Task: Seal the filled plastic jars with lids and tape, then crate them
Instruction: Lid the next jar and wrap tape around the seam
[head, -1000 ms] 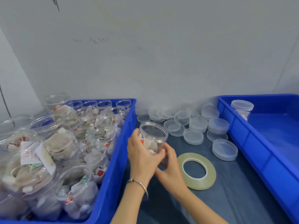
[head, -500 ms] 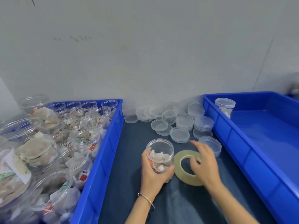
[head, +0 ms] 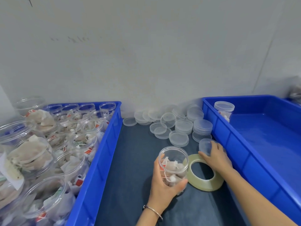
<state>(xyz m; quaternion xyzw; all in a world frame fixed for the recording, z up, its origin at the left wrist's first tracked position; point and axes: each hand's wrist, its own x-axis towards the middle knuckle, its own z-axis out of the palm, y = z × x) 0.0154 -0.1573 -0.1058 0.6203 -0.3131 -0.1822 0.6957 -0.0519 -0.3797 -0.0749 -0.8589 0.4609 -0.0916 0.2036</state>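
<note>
We are gripping one open jar (head: 173,163) in our left hand (head: 164,185) while our right hand (head: 215,158) is pinching one lid (head: 205,146) beside one tape roll (head: 203,174).

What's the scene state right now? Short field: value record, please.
left hand: grips open filled jar, no lid on it
right hand: holds clear lid, tilted
tape roll: flat on dark mat, beside jar
loose lids: stacked and scattered by wall
left crate: many unlidded filled jars
right crate: one lidded jar in far corner
stage: lidding not yet done
</note>
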